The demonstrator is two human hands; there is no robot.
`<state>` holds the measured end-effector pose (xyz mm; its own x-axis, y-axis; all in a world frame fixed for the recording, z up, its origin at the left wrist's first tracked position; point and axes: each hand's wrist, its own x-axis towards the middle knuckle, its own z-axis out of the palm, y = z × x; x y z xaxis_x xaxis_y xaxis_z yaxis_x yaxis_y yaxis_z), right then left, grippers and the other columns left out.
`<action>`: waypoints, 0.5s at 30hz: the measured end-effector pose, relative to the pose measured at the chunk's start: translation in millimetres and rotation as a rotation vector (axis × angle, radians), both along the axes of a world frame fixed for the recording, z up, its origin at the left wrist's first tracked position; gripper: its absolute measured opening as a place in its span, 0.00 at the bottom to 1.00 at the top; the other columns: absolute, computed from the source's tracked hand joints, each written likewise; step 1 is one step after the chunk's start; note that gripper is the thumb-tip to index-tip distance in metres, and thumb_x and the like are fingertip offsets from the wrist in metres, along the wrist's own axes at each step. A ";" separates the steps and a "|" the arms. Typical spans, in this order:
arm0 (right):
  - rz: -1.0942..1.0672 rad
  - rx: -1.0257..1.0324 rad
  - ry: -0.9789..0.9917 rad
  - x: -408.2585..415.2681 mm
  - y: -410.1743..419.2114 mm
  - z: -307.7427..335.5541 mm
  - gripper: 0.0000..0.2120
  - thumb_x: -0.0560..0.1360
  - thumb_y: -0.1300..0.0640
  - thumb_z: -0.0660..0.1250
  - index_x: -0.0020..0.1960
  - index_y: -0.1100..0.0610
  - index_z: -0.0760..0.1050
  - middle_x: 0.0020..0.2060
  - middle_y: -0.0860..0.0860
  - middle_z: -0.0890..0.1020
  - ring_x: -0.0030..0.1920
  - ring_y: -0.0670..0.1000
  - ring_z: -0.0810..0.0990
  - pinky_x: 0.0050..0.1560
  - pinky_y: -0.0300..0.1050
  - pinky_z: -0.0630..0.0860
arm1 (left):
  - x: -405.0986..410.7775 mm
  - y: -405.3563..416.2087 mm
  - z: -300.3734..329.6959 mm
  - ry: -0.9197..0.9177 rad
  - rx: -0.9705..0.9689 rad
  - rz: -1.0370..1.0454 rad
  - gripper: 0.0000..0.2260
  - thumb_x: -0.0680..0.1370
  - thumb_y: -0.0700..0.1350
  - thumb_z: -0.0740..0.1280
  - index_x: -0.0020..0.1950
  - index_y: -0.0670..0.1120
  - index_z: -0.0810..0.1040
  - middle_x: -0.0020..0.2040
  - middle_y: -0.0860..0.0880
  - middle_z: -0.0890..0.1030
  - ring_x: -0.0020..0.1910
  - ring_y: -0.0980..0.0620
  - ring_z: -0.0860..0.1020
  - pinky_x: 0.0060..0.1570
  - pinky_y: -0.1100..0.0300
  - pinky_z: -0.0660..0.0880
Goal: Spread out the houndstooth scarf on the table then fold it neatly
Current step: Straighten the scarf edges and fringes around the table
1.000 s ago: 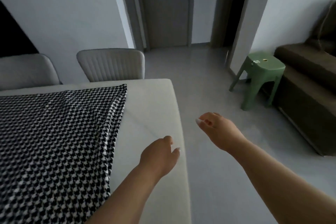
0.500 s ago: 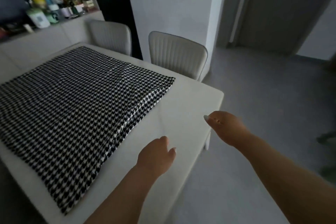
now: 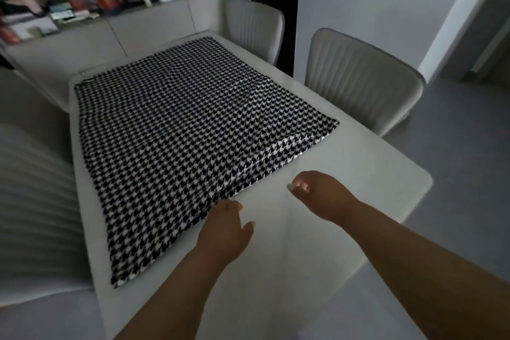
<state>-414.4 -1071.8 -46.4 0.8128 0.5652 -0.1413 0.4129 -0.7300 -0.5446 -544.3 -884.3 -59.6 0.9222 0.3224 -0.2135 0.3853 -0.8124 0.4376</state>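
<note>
The black-and-white houndstooth scarf [image 3: 179,141] lies spread flat over most of the white table [image 3: 345,188], with a slight doubled strip along its near right edge. My left hand [image 3: 225,229] hovers at the scarf's near edge, fingers loosely apart and holding nothing. Over bare tabletop just right of that edge is my right hand [image 3: 317,192], fingers curled inward and empty. Both forearms reach in from the bottom of the view.
Two pale padded chairs [image 3: 358,83] [image 3: 252,25] stand along the table's far side, and another chair [image 3: 33,201] is at the left. A sideboard [image 3: 110,27] crowded with bottles and jars runs behind. Grey floor lies to the right.
The view has swung left, bringing the whole scarf and the sideboard into sight. Both hands have moved toward the scarf's near edge; neither has taken hold of anything.
</note>
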 end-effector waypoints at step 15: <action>0.418 -0.213 -0.279 79.8 64.7 -55.4 0.20 0.77 0.44 0.59 0.64 0.53 0.75 0.61 0.51 0.77 0.62 0.53 0.73 0.62 0.44 0.68 | 42.9 24.1 -47.2 -0.033 0.112 0.028 0.25 0.76 0.59 0.56 0.67 0.46 0.73 0.64 0.46 0.73 0.64 0.46 0.69 0.60 0.57 0.65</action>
<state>-334.6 -1007.1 -101.7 0.5481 0.8305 -0.0990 0.7991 -0.5549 -0.2314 -501.4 -860.2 -106.7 0.9186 0.3680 -0.1444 0.3952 -0.8464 0.3570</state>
